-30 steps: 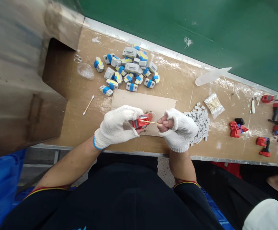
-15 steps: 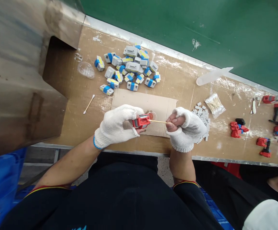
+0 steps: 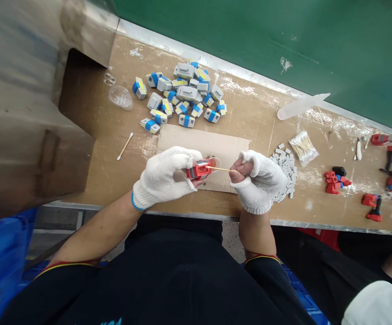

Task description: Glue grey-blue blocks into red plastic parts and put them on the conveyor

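My left hand (image 3: 168,174), in a white glove, grips a small red and grey plastic toy part (image 3: 199,170) with a hollow facing right. My right hand (image 3: 258,180), gloved with bare fingertips, pinches a cotton swab (image 3: 220,169). The swab's far tip reaches into the hollow of the red part. Just behind the part, a small clear round dish (image 3: 217,161) with something reddish is partly hidden. Beneath both hands lies a flat piece of cardboard (image 3: 204,140). Small grey pieces (image 3: 285,169) are heaped beside my right hand.
Several grey, blue and yellow blocks (image 3: 187,94) are piled at the back. A loose swab (image 3: 125,146) lies left, a swab bag (image 3: 303,148) right. Red and blue toy parts (image 3: 334,181) lie farther right. A metal housing (image 3: 29,113) borders the left; a person's white sleeve or glove (image 3: 376,304) shows lower right.
My right hand has moved slightly left, and the swab's tip has gone a little farther into the red part. My left hand stays nearly still.
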Available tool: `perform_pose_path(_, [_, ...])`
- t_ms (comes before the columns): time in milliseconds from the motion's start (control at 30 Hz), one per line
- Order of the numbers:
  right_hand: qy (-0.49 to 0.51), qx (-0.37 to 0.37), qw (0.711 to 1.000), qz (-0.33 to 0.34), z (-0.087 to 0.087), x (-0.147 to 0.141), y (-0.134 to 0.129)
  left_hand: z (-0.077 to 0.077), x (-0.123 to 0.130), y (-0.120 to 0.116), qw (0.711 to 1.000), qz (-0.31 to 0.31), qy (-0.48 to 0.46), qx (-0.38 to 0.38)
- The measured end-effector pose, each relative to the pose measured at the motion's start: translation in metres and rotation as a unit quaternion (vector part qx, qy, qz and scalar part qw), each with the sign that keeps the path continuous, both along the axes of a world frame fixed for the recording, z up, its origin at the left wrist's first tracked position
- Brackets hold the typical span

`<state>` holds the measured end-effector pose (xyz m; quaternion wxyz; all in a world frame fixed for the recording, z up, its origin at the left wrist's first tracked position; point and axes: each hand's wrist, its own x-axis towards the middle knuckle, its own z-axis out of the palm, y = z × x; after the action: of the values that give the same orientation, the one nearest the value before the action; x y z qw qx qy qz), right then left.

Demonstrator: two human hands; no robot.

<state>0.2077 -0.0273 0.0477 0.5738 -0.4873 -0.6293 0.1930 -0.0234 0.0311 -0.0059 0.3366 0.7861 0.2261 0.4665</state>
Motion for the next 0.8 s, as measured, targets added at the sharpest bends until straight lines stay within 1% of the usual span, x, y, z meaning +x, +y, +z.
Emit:
perform_pose_path(200, [-0.01, -0.017, 1.0, -0.006, -0.002, -0.002, -0.001, 0.001, -0.003, -0.001, 0.999, -0.002, 0.032, -0.011])
perform_pose_path(333, [0.011, -0.016, 1.0, 0.019, -0.004, -0.001, -0.002, 0.001, -0.004, 0.0, 0.999, -0.018, 0.035, -0.006])
perform_pose_path(433, [0.02, -0.027, 0.999, 0.036, -0.002, -0.001, -0.002, 0.001, -0.003, 0.0, 0.999, -0.015, 0.032, 0.007])
perform_pose_path(533, [0.008, -0.03, 0.999, 0.042, 0.002, 0.001, -0.001, 0.003, -0.003, 0.001, 1.0, -0.019, 0.021, -0.009])
perform_pose_path(600, [0.013, -0.024, 0.999, 0.039, 0.003, 0.006, -0.002, 0.006, -0.004, 0.001, 0.999, -0.018, 0.027, -0.023])
perform_pose_path(700, [0.056, -0.019, 0.998, 0.03, 0.003, 0.017, -0.004, 0.012, -0.004, 0.0, 0.999, 0.0, 0.032, -0.038])
perform_pose_path(800, [0.076, -0.018, 0.997, 0.013, 0.0, 0.031, -0.008, 0.014, -0.003, -0.001, 0.997, 0.019, 0.008, -0.071])
